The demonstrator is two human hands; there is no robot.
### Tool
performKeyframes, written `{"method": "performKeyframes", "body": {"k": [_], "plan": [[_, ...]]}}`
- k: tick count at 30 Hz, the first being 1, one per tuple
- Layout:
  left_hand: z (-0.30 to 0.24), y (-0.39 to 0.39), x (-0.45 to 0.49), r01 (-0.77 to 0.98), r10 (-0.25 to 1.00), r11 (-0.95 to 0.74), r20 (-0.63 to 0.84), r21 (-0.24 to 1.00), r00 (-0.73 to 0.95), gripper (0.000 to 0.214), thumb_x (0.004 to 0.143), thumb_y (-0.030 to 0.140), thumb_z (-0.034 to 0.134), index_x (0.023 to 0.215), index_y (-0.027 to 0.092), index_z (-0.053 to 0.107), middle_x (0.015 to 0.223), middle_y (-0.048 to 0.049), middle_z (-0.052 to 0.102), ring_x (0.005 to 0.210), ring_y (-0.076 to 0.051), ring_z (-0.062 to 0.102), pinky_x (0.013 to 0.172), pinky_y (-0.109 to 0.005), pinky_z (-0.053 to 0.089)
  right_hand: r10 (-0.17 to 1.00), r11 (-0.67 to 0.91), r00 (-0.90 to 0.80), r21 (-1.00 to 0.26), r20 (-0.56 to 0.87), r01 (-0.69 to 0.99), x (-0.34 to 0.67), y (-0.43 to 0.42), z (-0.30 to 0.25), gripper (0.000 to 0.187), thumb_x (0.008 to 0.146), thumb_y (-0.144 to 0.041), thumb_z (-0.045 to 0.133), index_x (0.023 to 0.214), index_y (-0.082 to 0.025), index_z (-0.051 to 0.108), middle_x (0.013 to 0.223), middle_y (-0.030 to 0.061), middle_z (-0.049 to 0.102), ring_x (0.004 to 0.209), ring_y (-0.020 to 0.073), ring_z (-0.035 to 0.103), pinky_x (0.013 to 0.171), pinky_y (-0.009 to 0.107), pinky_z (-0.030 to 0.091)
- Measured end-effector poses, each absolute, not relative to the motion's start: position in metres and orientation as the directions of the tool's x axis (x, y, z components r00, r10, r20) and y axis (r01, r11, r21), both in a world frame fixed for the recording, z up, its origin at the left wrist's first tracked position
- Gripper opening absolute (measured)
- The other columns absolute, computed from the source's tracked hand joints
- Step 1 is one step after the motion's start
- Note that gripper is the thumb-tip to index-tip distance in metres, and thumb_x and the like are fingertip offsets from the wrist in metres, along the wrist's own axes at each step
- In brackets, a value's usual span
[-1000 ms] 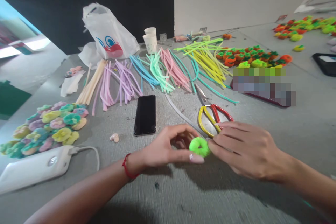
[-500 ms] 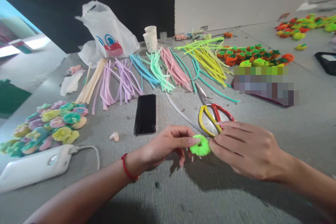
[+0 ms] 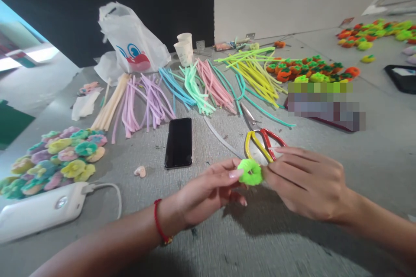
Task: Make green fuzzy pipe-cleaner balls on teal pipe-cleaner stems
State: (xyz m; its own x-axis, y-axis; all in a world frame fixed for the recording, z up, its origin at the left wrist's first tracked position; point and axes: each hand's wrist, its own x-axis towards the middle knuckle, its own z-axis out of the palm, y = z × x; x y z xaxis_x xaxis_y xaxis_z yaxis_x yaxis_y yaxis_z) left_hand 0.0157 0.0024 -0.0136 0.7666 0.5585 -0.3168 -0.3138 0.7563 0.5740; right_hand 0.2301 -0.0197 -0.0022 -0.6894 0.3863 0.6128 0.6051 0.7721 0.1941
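Observation:
A fuzzy bright green pipe-cleaner ring (image 3: 256, 178) with a small hole in its middle is held above the table. My left hand (image 3: 208, 190) pinches its left side between thumb and fingers. On the opposite side, the closed fingertips of my right hand (image 3: 305, 184) grip the ring's right edge; exactly what lies between them is partly hidden. Just beyond lie scissors (image 3: 254, 125) with one yellow and one red handle, blades pointing away, the handles partly covered by my right hand. A thin pale strip (image 3: 221, 137) runs along the table toward the ring.
Bundles of coloured pipe cleaners (image 3: 216, 86) lie across the back. A black phone (image 3: 178, 143) is left of my hands. Farther left are fuzzy flowers (image 3: 65, 153) and a white power bank (image 3: 42, 210). Orange fuzzy pieces (image 3: 302, 67), paper cups (image 3: 184, 52) and a plastic bag (image 3: 130, 39) stand behind.
The green ring has risen slightly and tilted to face me more, with both hands still on it. My left hand's lower fingers have drawn in closer beneath it. The view has shifted slightly.

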Motion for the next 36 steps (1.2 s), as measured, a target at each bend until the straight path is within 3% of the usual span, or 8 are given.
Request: {"method": "performKeyframes", "body": {"k": [10, 17, 24, 31, 36], "plan": [[-0.016, -0.009, 0.019, -0.325, 0.554, 0.794, -0.392, 0.513, 0.735, 0.037, 0.059, 0.03, 0.085, 0.085, 0.011, 0.068, 0.081, -0.003, 0.059, 0.07, -0.01, 0.052, 0.067, -0.025, 0.043, 0.386, 0.779, -0.66, 0.155, 0.645, 0.607, 0.226, -0.025, -0.004, 0.016, 0.085, -0.008, 0.05, 0.082, -0.016, 0.064, 0.068, -0.0003, 0.063, 0.064, 0.0125, 0.057, 0.087, 0.034, 0.051], [-0.015, -0.019, 0.027, -0.449, 0.635, 0.75, -0.337, 0.485, 0.695, 0.029, 0.067, 0.031, 0.081, 0.085, 0.013, 0.068, 0.082, -0.0023, 0.056, 0.071, -0.009, 0.049, 0.066, -0.023, 0.04, 0.398, 0.781, -0.642, 0.126, 0.656, 0.612, 0.22, -0.028, -0.004, 0.02, 0.084, -0.006, 0.046, 0.082, -0.015, 0.064, 0.068, 0.0001, 0.065, 0.061, 0.0123, 0.057, 0.087, 0.034, 0.05], [-0.021, -0.026, 0.03, -0.538, 0.701, 0.708, -0.361, 0.457, 0.615, 0.029, 0.064, 0.037, 0.082, 0.079, 0.015, 0.068, 0.077, -0.0001, 0.055, 0.071, -0.008, 0.048, 0.068, -0.022, 0.039, 0.395, 0.773, -0.615, 0.116, 0.682, 0.624, 0.213, -0.028, -0.008, 0.02, 0.082, -0.005, 0.047, 0.082, -0.015, 0.064, 0.068, 0.0007, 0.065, 0.062, 0.013, 0.057, 0.087, 0.034, 0.05], [-0.017, -0.024, 0.03, -0.504, 0.705, 0.706, -0.423, 0.498, 0.569, 0.028, 0.061, 0.033, 0.084, 0.075, 0.015, 0.069, 0.074, 0.0008, 0.057, 0.064, -0.006, 0.046, 0.067, -0.02, 0.037, 0.412, 0.752, -0.617, 0.132, 0.671, 0.646, 0.21, -0.03, -0.005, 0.021, 0.082, -0.006, 0.047, 0.077, -0.015, 0.065, 0.065, 0.001, 0.064, 0.061, 0.0127, 0.056, 0.088, 0.034, 0.05], [-0.01, -0.023, 0.03, -0.501, 0.697, 0.709, -0.383, 0.497, 0.606, 0.023, 0.065, 0.027, 0.082, 0.078, 0.014, 0.068, 0.072, 0.0018, 0.055, 0.063, -0.005, 0.046, 0.063, -0.02, 0.035, 0.382, 0.768, -0.589, 0.11, 0.712, 0.632, 0.208, -0.031, -0.006, 0.021, 0.082, -0.005, 0.047, 0.078, -0.015, 0.066, 0.064, 0.0002, 0.064, 0.06, 0.0119, 0.056, 0.09, 0.033, 0.05]]}}
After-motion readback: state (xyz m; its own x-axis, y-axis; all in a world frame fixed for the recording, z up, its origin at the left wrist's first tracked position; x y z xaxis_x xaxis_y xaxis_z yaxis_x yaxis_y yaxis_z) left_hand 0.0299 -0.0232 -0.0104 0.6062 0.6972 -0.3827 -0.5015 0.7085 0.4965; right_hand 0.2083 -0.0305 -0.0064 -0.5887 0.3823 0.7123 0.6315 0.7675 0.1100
